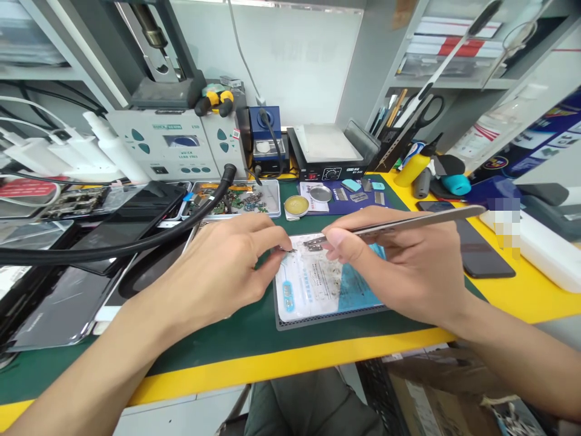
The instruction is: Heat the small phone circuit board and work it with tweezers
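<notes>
Worktop [254,330] in green with a yellow edge carries a grey station [175,145], lettering too blurred to read. Centre lies a white-blue mat [318,290]. Left hand [218,272] pinches a tiny part [290,249] over it; right hand [399,266] is clamped on tweezers [408,223]

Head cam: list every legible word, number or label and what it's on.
Nothing reads with certainty.
Rework station: green brand line and model text on its front panel, too blurred to quote.
Hot plate: small white label by its knob, too small to read.
White printed sheet under the hands: fine print, unreadable.
Blue poster at right: logos and print, blurred.
</notes>
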`<state>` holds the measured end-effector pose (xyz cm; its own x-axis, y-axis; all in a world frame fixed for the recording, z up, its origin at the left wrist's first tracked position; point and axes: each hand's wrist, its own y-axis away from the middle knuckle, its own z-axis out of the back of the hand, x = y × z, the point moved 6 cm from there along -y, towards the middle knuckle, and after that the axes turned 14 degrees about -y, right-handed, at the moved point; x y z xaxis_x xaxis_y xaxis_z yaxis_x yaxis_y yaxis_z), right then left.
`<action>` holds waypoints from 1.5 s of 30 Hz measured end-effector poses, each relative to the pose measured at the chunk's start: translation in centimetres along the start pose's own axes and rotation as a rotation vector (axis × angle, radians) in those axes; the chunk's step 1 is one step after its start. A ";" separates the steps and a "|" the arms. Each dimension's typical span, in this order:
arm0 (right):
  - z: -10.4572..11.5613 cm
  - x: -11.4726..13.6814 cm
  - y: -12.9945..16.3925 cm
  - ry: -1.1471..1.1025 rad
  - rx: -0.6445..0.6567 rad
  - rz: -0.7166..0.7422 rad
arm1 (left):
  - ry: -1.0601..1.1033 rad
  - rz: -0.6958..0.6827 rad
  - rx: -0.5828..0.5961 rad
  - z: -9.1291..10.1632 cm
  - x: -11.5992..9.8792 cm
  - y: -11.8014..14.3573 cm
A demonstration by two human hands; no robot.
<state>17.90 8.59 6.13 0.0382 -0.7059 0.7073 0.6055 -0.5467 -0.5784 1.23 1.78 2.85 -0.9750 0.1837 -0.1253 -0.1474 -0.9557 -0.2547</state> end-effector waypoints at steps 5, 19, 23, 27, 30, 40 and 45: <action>0.2 0.0 -0.1 0.003 -0.011 0.010 | -0.016 -0.050 0.074 -0.5 -0.1 0.1; -0.2 -2.8 -0.8 -0.277 0.259 -0.420 | -0.068 0.047 0.102 -0.2 0.5 0.0; -0.7 -2.8 -0.5 -0.266 0.302 -0.402 | -0.068 0.034 0.100 -0.4 0.5 -0.1; -1.1 -2.9 -0.2 -0.220 0.275 -0.371 | -0.064 0.050 0.093 -0.6 0.6 -0.1; -1.2 -2.8 -0.2 -0.198 0.266 -0.355 | -0.067 0.075 0.102 -0.7 0.7 -0.1; -1.3 -2.7 -0.3 -0.213 0.266 -0.342 | -0.072 0.057 0.111 -0.6 0.6 -0.2; -1.4 -2.8 -0.3 -0.234 0.267 -0.365 | -0.052 0.065 0.116 -0.6 0.5 -0.2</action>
<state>16.51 10.11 3.69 -0.0552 -0.3541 0.9336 0.7936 -0.5830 -0.1742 0.92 2.22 2.27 -0.9899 0.1116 -0.0874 -0.0993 -0.9859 -0.1344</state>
